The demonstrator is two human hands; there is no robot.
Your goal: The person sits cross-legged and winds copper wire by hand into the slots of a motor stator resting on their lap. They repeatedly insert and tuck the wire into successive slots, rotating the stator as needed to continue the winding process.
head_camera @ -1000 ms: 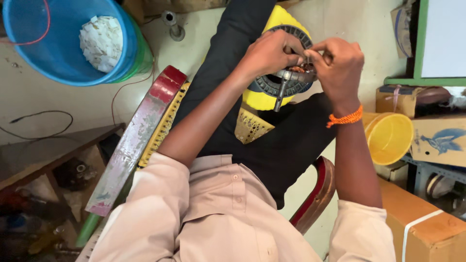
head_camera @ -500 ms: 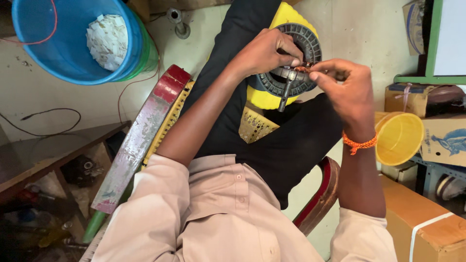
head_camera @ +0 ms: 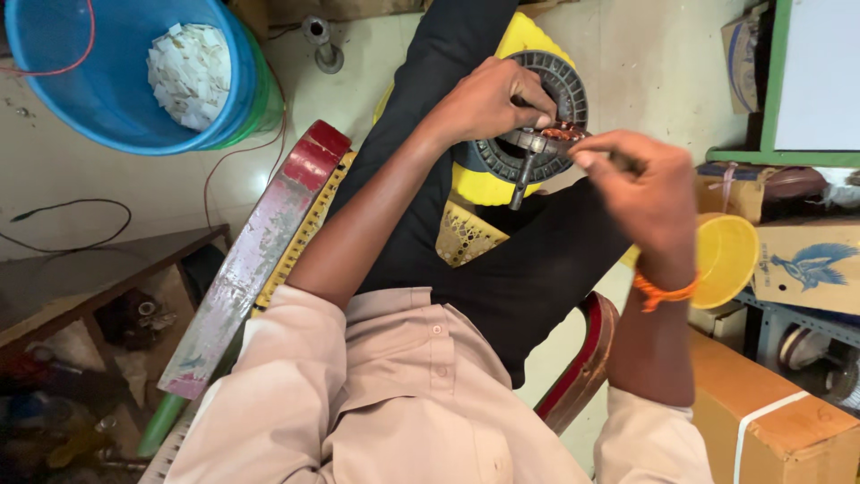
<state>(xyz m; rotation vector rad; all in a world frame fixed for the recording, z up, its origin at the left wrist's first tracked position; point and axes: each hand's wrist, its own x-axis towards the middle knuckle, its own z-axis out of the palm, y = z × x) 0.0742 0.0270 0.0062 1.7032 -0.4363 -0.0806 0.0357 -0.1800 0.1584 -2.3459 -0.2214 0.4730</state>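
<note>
Scene: seated person seen from above, wearing a beige buttoned shirt [head_camera: 421, 394] and black trousers, with both bare hands raised over the lap.
Landmark: round dark-grey ribbed plastic motor housing [head_camera: 537, 121], with copper-coloured windings at its centre, resting on the person's thigh on top of a yellow plastic casing [head_camera: 488, 184].
Left hand: left hand [head_camera: 488, 99] lies over the housing's upper left, fingers curled and pressed down on its centre beside the copper windings.
Right hand: right hand [head_camera: 640, 193] sits just right of the housing, fingers drawn together in a pinch at the centre; what they pinch is blurred, so I cannot tell what it is.
Metal part: short grey metal shaft [head_camera: 521, 175] hangs from the housing's centre toward the lap.
Wrist: orange thread band [head_camera: 663, 291] below the right hand.
Around the housing: blue plastic bucket [head_camera: 116, 81] holding white scraps far to the left; worn red and grey wooden board [head_camera: 255, 264] lower left; small yellow plastic cup [head_camera: 726, 260] to the lower right; brown cardboard box [head_camera: 761, 417] further below that.
Risk, slipping: housing only balances on the thigh, so a hard pull by the pinching hand could probably tip it off the lap onto the floor.
Risk, winding: fine copper wire looks easy to nick or snap if the fingers tug sideways.
Risk, small parts: anything loosened at the centre may drop between the legs and be lost.
</note>
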